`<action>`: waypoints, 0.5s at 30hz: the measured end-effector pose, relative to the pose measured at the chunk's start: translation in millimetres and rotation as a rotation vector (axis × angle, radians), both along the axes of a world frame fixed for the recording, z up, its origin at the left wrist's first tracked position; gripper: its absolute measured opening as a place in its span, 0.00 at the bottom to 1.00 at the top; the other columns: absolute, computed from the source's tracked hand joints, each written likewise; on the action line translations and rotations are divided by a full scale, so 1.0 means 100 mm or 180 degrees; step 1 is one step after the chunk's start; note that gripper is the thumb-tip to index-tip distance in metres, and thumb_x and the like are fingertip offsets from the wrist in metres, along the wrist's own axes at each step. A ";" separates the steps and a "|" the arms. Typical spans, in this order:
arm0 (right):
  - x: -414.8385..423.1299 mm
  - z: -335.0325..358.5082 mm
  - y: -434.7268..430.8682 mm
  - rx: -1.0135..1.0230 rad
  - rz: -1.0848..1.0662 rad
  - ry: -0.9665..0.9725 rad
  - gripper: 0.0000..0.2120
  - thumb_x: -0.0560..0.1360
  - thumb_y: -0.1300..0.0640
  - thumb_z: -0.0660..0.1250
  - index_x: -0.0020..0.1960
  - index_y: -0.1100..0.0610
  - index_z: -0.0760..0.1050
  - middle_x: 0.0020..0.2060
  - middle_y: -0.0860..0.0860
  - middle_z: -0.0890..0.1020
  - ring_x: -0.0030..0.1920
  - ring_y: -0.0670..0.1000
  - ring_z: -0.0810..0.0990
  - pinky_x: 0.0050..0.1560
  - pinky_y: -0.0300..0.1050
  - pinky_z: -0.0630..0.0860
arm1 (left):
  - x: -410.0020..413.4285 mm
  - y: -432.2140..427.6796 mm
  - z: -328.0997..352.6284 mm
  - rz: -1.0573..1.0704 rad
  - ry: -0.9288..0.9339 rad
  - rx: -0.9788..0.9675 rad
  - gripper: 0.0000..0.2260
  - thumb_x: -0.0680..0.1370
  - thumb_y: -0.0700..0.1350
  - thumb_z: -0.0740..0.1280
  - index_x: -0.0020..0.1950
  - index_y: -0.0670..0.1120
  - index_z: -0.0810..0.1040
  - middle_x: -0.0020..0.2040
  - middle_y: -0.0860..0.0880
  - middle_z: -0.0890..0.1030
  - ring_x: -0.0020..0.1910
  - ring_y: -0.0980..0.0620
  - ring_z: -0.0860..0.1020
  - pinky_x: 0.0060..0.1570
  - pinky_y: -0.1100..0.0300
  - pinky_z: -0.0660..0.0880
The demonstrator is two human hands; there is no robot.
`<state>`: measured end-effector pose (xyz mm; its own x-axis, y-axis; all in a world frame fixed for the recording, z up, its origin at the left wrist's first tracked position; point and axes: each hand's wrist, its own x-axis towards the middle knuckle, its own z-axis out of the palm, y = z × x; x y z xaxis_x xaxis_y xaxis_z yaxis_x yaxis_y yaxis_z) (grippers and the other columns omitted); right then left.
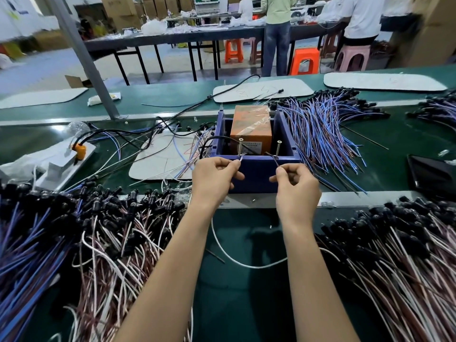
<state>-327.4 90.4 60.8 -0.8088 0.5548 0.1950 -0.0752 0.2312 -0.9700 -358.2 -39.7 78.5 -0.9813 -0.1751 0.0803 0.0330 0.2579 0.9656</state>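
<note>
At the near rim of the blue box [259, 174], you hold both hands up side by side, each closed in a fine pinch on a bare wire tip. Your left hand [217, 176] pinches the white wire end [241, 158] between thumb and forefinger, just at the foot of the left screw [240, 147]. Your right hand [296, 181] pinches the dark wire end [275, 159] the same way, aimed at the right screw [279, 149]. Both screws stand upright on the rim, in front of the taped orange pack [250, 124] inside the box. That layout suggests they serve as two contact posts, so you grip close to the tips to steer each one onto its own post. Whether either tip touches metal yet is too fine to tell. The white wire [246, 266] sags in a loose loop over the green surface [246, 304] between your forearms, slack enough not to tug your aim. A heap of pink-and-white leads [111, 230] lies at your left and another [394, 255] at your right. A fan of blue leads [320, 134] lies beyond the box, likely so you can draw from one side and drop on another without reaching far.
</note>
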 end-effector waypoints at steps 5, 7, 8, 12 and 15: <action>0.01 -0.01 0.00 0.0017 0.0047 -0.0040 0.11 0.78 0.58 0.64 0.39 0.47 0.72 0.32 0.42 0.80 0.42 0.48 0.80 0.47 0.39 0.70 | 0.01 -0.02 0.02 0.0079 0.0107 -0.0104 0.11 0.77 0.45 0.69 0.34 0.46 0.80 0.29 0.53 0.83 0.20 0.59 0.68 0.24 0.69 0.67; 0.01 -0.01 0.00 0.0021 0.0046 -0.0046 0.10 0.78 0.58 0.64 0.40 0.48 0.73 0.31 0.42 0.80 0.43 0.49 0.79 0.47 0.40 0.69 | 0.02 -0.01 0.02 0.0086 0.0115 -0.0138 0.11 0.76 0.45 0.69 0.34 0.46 0.80 0.29 0.53 0.83 0.21 0.59 0.68 0.25 0.68 0.68; 0.00 -0.02 0.00 0.0028 0.0043 -0.0040 0.09 0.78 0.58 0.64 0.40 0.49 0.73 0.31 0.42 0.80 0.42 0.48 0.79 0.46 0.37 0.69 | 0.02 -0.01 0.02 0.0094 0.0115 -0.0159 0.11 0.76 0.45 0.70 0.34 0.47 0.80 0.29 0.53 0.83 0.21 0.59 0.68 0.26 0.68 0.69; -0.02 -0.02 0.01 0.0050 0.0029 -0.0011 0.06 0.79 0.59 0.63 0.43 0.53 0.74 0.32 0.41 0.79 0.38 0.43 0.77 0.40 0.28 0.67 | 0.02 -0.02 0.03 0.0110 0.0098 -0.0194 0.11 0.76 0.46 0.70 0.34 0.48 0.81 0.30 0.53 0.83 0.22 0.59 0.68 0.30 0.64 0.69; -0.04 -0.02 0.06 0.0100 0.0038 -0.0039 0.05 0.80 0.59 0.63 0.45 0.54 0.74 0.32 0.41 0.79 0.38 0.40 0.77 0.39 0.26 0.66 | 0.03 -0.02 0.04 0.0096 0.0095 -0.0173 0.11 0.76 0.46 0.70 0.33 0.48 0.81 0.31 0.52 0.83 0.21 0.59 0.68 0.31 0.63 0.68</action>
<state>-331.2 96.3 58.4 -0.8177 0.5389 0.2022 -0.0663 0.2607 -0.9631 -355.3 -41.7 82.1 -0.9726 -0.1993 0.1197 0.0529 0.3113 0.9488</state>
